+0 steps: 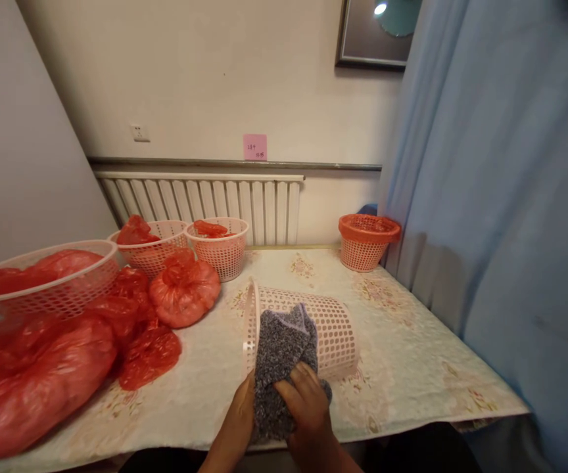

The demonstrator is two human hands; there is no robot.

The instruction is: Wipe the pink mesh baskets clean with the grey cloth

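Note:
A pale pink plastic basket [336,328] with a pattern of holes lies on its side in front of me, its rim towards the left. My right hand [306,401] has its fingers bent into a dark grey fuzzy cloth [281,348] with purple edging, which rests against the near side of the basket. At the lower end of the rim, my left hand [239,410] is closed on the basket beside the cloth; most of its fingers are hidden.
On the left stand pink baskets [87,276] with red plastic bags inside, and filled red bags [42,381] lie before them. A basket with an orange rim [367,230] stands at the back right. A blue curtain [505,230] hangs along the right of the flowered table [402,374].

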